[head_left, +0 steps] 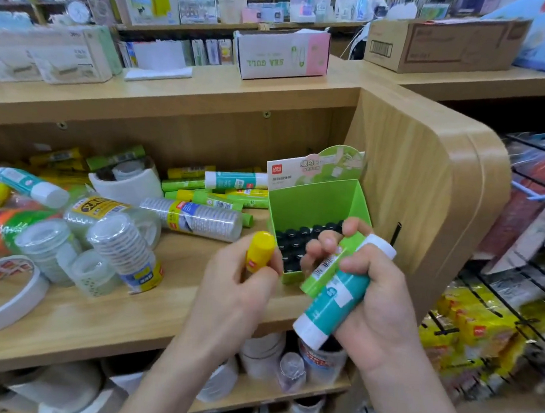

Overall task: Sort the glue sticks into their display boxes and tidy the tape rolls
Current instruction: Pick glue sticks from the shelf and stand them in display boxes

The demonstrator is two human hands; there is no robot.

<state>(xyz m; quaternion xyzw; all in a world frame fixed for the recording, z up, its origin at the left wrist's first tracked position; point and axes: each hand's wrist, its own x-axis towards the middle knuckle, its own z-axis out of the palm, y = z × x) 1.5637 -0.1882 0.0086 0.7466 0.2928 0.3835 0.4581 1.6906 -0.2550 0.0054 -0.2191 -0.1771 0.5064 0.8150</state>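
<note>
Tape rolls (119, 245) in clear sleeves crowd the left of the wooden shelf (123, 318), with loose glue sticks (214, 198) scattered behind them, far left of the green display box (317, 207). The box stands at the shelf's right end, against the side panel (409, 172), black caps filling its floor. My left hand (241, 286) has its grip closed on a yellow glue stick (259, 251), just left of the box. My right hand (372, 294), before the box's near edge, clasps a teal glue stick (335, 305) and a green glue stick (328, 267) together. Bare shelf lies near, by the front edge.
</note>
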